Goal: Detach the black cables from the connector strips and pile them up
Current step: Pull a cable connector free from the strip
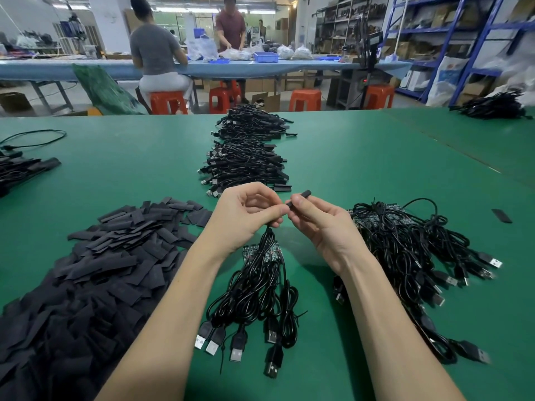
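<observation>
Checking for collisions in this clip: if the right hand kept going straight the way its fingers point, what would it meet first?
The right hand, pinching a small black sleeve, points left toward the left hand. It would likely meet the left fingertips first; they look nearly touching, though depth is unclear.

Two hands (246,211), four orange stools (168,102)

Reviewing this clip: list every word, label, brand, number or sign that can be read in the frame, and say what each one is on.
None can be read.
Green connector strips under the hands: markings too small to read.
White bags by the blue shelving: blue print, blurred.
Cardboard boxes on the shelves: no readable label.
Black cables and their USB plugs: no text shows.
</observation>
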`<action>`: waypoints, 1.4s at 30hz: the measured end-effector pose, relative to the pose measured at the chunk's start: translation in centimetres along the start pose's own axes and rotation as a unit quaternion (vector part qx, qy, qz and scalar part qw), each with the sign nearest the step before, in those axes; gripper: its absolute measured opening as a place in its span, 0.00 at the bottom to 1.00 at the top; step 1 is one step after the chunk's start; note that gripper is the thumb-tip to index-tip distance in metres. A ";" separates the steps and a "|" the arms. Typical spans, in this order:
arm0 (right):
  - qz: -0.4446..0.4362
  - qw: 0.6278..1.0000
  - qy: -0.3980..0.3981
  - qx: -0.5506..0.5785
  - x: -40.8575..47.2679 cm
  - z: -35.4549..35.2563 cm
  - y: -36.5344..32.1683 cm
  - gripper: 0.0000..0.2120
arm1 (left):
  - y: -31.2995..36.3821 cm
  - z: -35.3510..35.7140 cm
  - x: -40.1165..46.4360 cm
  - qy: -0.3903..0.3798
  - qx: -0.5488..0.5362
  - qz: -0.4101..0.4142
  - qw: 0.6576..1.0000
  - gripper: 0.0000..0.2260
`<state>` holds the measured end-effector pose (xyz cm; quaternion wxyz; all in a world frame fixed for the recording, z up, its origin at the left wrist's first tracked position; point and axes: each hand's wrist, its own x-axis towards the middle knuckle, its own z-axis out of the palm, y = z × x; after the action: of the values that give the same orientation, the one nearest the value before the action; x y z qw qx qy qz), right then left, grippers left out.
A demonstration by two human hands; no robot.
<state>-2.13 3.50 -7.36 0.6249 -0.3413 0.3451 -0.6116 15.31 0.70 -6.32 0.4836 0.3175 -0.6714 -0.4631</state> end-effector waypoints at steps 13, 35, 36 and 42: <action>0.027 0.999 -0.019 0.037 -0.1 0.0 -0.1 0.07 | 0.4 0.0 -0.2 0.003 -0.059 -0.032 0.998 0.03; -0.094 0.994 0.052 -0.003 0.1 1.4 1.4 0.13 | -0.4 0.3 -0.2 0.036 -0.084 -0.072 0.993 0.05; -0.096 0.994 0.052 0.000 0.1 1.4 1.4 0.14 | -0.5 0.3 -0.2 0.042 -0.082 -0.068 0.993 0.05; -0.146 0.987 0.061 -0.042 0.0 1.4 1.4 0.13 | -1.1 0.2 -0.4 0.048 -0.081 -0.061 0.994 0.05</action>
<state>-0.24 3.51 -7.84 0.4919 -0.3761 0.3539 -0.7010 15.22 0.74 -7.49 0.5101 0.3396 -0.5874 -0.5286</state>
